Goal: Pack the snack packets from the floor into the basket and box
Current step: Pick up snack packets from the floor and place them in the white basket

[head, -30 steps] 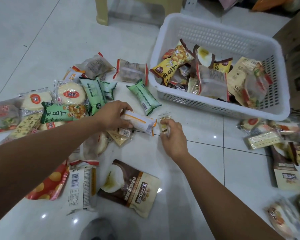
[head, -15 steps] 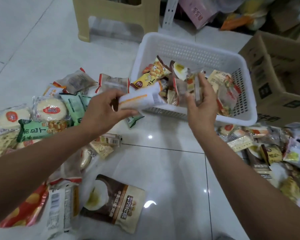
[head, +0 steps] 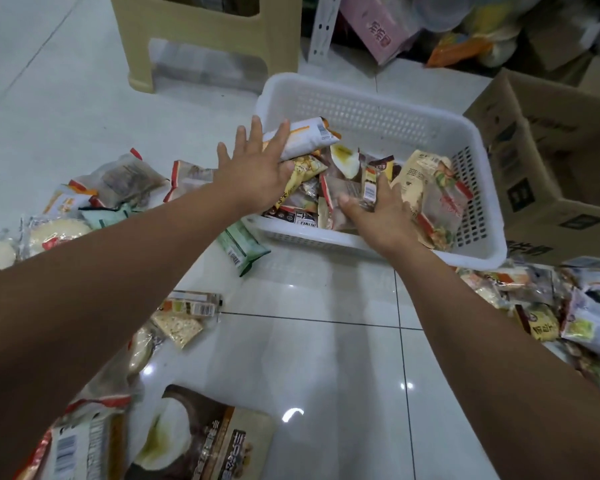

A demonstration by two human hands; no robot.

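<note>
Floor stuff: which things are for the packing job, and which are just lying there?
For the job: basket, box, white packet, green packet, brown packet.
Just lying about: stool, pink carton, orange bag.

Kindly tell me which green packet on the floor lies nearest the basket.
The green packet with the barcode, beside the basket; the others lie farther left.
</note>
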